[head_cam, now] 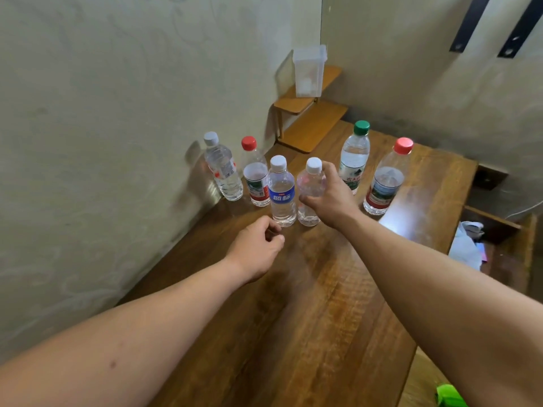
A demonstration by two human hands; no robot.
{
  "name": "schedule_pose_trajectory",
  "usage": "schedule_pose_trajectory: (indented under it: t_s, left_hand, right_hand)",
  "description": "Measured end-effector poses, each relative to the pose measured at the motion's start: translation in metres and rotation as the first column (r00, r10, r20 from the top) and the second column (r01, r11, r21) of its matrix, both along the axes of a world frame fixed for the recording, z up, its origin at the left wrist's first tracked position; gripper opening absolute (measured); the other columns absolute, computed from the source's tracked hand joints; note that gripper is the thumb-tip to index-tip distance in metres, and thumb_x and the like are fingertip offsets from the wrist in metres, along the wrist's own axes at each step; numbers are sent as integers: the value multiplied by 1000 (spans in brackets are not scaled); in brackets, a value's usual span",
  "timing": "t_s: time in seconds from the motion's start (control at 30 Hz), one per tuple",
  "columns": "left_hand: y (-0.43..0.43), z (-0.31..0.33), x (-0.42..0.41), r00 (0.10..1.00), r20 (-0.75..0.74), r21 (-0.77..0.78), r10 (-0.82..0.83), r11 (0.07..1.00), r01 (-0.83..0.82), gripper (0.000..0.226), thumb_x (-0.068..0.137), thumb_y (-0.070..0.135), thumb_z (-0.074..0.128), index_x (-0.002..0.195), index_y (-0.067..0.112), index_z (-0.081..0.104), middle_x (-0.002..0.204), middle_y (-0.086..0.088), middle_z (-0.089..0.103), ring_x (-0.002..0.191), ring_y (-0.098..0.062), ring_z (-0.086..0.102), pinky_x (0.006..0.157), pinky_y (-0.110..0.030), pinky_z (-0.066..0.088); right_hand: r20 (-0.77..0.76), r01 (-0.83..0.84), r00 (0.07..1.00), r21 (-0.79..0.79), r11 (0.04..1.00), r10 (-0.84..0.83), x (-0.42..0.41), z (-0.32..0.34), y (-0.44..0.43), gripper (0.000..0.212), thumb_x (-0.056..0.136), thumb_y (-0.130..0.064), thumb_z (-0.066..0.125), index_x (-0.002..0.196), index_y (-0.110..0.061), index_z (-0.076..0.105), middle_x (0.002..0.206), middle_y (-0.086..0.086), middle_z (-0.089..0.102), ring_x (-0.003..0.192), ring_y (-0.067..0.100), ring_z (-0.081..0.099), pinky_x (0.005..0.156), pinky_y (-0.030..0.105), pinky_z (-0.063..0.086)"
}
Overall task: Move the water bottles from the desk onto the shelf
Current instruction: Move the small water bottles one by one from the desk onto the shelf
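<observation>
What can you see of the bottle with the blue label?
The blue-label bottle is small, of clear plastic, with a white cap and a blue band bearing white characters. It stands upright on the wooden desk, capped and seemingly full. Nothing grips it: the left hand curls just before its base.

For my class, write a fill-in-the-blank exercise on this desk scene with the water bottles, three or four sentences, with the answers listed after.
1. The number of water bottles standing on the desk is ____.
2. The right hand wraps around a bottle with a ____ cap.
3. The bottle with the blue label stands just beyond the ____ hand.
4. The only bottle with a green cap stands between the held bottle and a bottle with a ____ cap.

Answers: six; white; left; red
</observation>
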State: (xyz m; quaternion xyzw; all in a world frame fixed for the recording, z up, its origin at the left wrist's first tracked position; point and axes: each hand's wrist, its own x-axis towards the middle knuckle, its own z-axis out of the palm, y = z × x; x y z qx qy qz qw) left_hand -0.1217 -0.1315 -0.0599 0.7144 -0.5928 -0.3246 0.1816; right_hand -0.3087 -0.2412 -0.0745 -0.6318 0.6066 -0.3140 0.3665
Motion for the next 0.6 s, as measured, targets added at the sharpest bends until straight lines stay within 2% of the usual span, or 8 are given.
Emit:
schedule_pose_trajectory:
  t_s: [0.13, 0.23, 0.33, 0.47, 0.6]
  left_hand:
    - [14, -2, 9, 1000, -11, 42, 3, 999, -2, 17, 100, 34, 66, 117, 28, 64, 108, 9, 68, 102, -13, 65, 94, -38, 58]
    - [32, -3, 13, 999, -39, 73, 4, 997, -1, 21, 100, 34, 66, 120, 27, 63, 105, 10, 68, 99, -13, 66, 95, -41, 58]
    - [55, -1, 21, 997, -72, 105, -16, 994, 24, 31, 100, 32, 67, 129, 25, 59, 106, 6, 68, 100, -16, 67, 95, -41, 58]
    - [90, 9, 47, 992, -120, 91, -35, 995, 47, 55, 95, 35, 76, 143, 24, 53, 123, 1, 66, 109, -19, 66, 98, -36, 56]
    - [153, 20, 87, 987, -156, -17, -29, 1000, 27, 71, 84, 41, 87, 145, 26, 53, 132, 1, 59, 108, -14, 61, 85, -24, 48]
  right_hand:
    - [50, 67, 997, -30, 997, -66, -19, -6, 30, 64, 83, -28, 85, 133, -40, 48, 121, -11, 68, 110, 11, 67, 94, 37, 56]
    - [1, 94, 996, -30, 995, -94, -25, -8, 64, 64, 78, -30, 85, 130, -43, 50, 121, -8, 67, 109, 14, 67, 89, 38, 56]
    - [-57, 41, 997, -16, 999, -42, -14, -5, 97, 71, 73, -30, 84, 132, -45, 49, 125, -6, 65, 111, 14, 67, 92, 40, 59]
    - [-105, -77, 992, -21, 997, 75, 26, 17, 148, 68, 76, -34, 82, 134, -46, 48, 126, -6, 63, 113, 15, 64, 92, 40, 56]
    - [-119, -225, 969, -58, 973, 217, 92, 54, 219, 70, 71, -38, 78, 135, -47, 49, 129, -12, 61, 118, 12, 62, 98, 46, 57]
